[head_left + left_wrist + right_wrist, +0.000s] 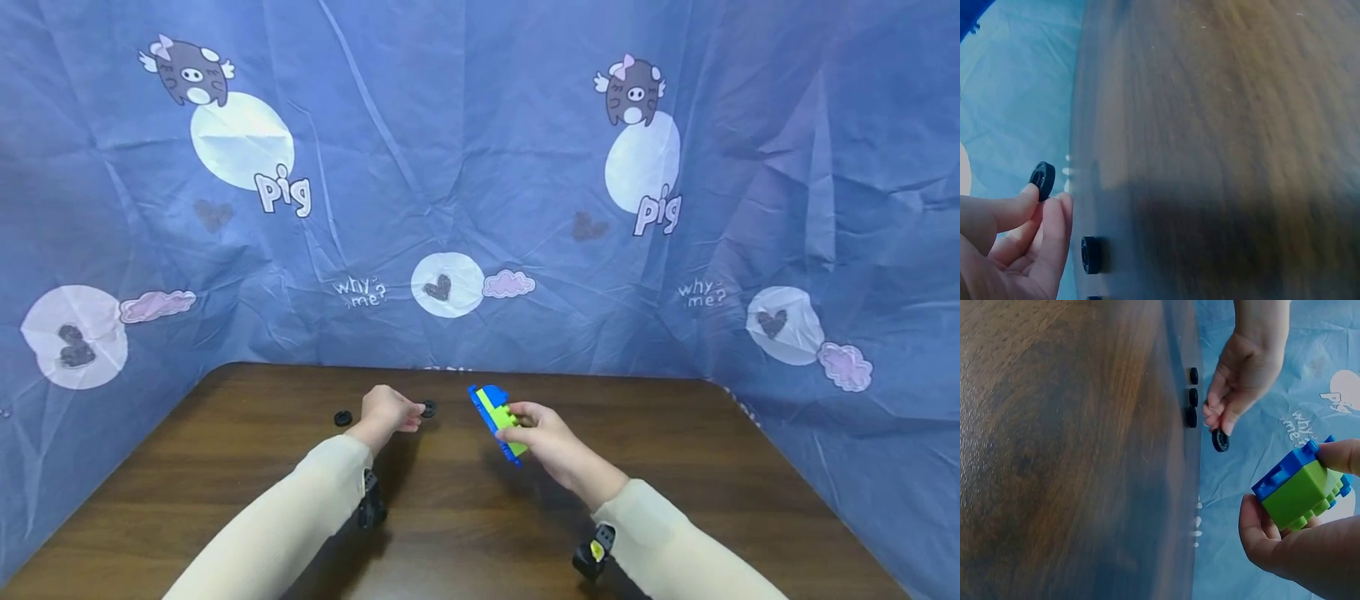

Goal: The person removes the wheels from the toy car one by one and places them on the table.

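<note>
Between its thumb and fingertips, my left hand (386, 411) pinches a small black toy wheel (1042, 181) above the far part of the table. My right hand (551, 442) grips a blue and lime-green building-block vehicle body (495, 417), held tilted in the air to the right of that wheel. Thumb and fingers clasp the body from either side in the right wrist view, its blue base facing up-left and green studs facing down-right. Three more black wheels (1193, 397) stand in a row on the table, near the left hand; in the head view they overlap as one dark shape (342, 418).
Brown wood-grain table (465, 517) spreads beneath both hands. Beyond its far edge hangs a blue cloth backdrop (465, 200) printed with pigs and hearts, which also encloses the left and right sides. Each wrist carries a small black camera (371, 500).
</note>
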Available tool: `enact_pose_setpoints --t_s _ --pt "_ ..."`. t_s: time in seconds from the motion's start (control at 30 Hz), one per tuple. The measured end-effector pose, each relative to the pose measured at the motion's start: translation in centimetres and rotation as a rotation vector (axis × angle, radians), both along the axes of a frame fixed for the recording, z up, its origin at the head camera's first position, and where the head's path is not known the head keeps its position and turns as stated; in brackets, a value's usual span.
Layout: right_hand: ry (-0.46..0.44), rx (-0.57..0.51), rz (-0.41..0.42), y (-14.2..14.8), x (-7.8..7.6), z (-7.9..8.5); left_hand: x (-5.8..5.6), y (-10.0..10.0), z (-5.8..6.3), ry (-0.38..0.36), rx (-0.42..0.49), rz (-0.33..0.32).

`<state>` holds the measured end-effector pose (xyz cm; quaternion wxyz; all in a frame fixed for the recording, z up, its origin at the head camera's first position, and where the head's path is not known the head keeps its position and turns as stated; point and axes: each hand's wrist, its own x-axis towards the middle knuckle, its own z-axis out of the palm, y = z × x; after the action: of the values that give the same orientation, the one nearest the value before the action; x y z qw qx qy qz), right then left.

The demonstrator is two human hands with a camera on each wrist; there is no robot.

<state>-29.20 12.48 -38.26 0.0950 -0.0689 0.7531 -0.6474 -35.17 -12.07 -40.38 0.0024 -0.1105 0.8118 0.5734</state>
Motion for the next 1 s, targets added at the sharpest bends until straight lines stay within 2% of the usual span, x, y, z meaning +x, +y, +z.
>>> enact_pose_setpoints --t_s 0.17,0.27,0.47,0.7,1.0 --pt "0.015 -0.008 0.004 0.1 0.0 0.0 -0.6 -0.4 -0.7 -0.078 0.114 0.067" --pt "0.008 -0.006 0.013 0.2 0.1 0.0 -0.6 -0.3 -1.0 -0.106 0.093 0.071" --pt "0.003 -0.006 0.020 0.3 0.4 0.3 -0.6 0.1 -1.1 -0.089 0.073 0.074" --pt "-0.010 -0.011 0.030 0.5 0.3 0.4 -0.7 0.2 -1.0 -0.081 -0.017 0.100" --pt "-0.018 -0.012 0.066 0.8 0.3 0.2 -0.8 0.2 -1.5 -0.076 -0.021 0.118"
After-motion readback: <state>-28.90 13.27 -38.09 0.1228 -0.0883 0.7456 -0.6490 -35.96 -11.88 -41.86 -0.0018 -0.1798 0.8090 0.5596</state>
